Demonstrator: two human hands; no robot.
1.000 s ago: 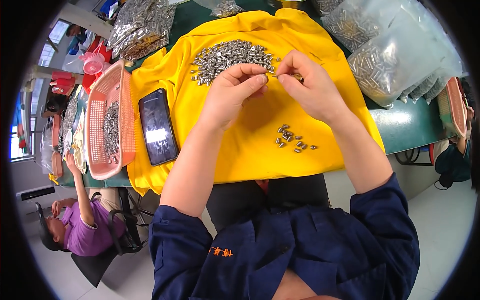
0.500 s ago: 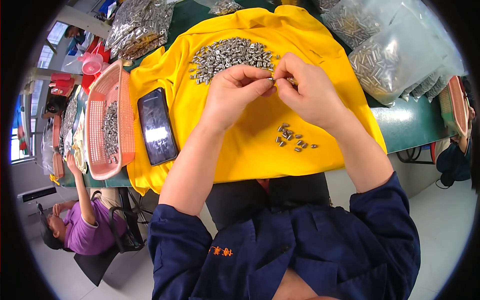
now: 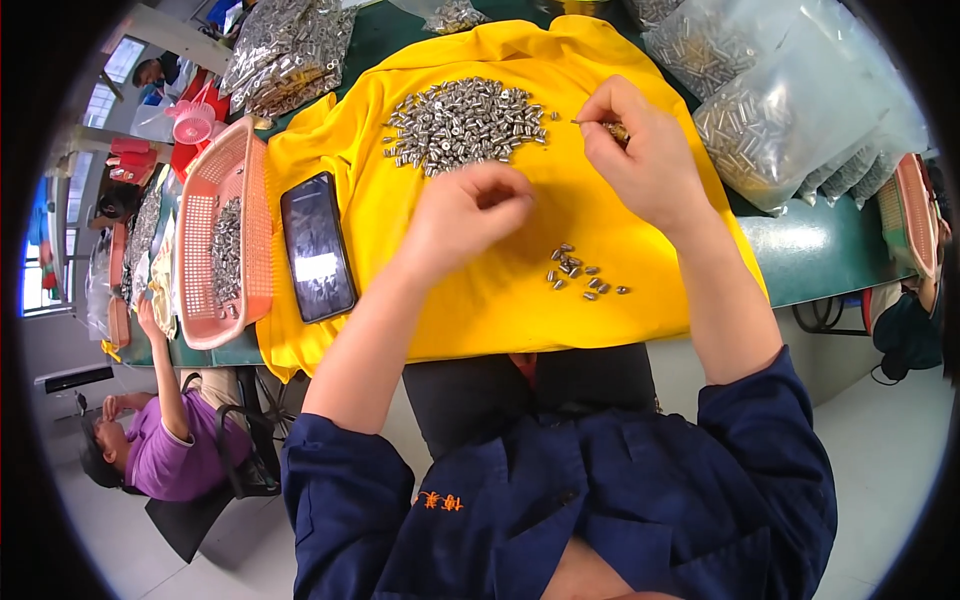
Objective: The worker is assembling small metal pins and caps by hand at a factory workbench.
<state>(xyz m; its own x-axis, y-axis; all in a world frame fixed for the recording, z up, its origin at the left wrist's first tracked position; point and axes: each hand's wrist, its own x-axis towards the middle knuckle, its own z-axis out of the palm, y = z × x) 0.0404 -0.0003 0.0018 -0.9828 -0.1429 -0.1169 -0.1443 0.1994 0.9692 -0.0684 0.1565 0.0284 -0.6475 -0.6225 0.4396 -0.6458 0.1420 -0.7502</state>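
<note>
My left hand (image 3: 468, 218) hovers over the yellow cloth (image 3: 480, 320), just below the large pile of small metal cylinders (image 3: 465, 120). Its fingers are curled and slightly blurred, and whatever they may hold is hidden. Up and to the right, my right hand (image 3: 645, 155) is closed, thumb and index finger pinching a tiny dark tip. Small brass-coloured pieces (image 3: 617, 131) show inside its curled fingers. Nearer to me lies a loose group of several metal cylinders (image 3: 570, 265), apart from both hands.
A phone (image 3: 318, 248) lies on the cloth beside a pink plastic basket (image 3: 262, 230) containing metal parts. Clear bags of metal parts (image 3: 745, 135) stand at the right, another bag (image 3: 290, 55) at the far left. A person in purple (image 3: 185, 445) sits to the left.
My hands have separated: the left moved down and slightly left, the right up and to the right. They were together over a small metal piece before.
</note>
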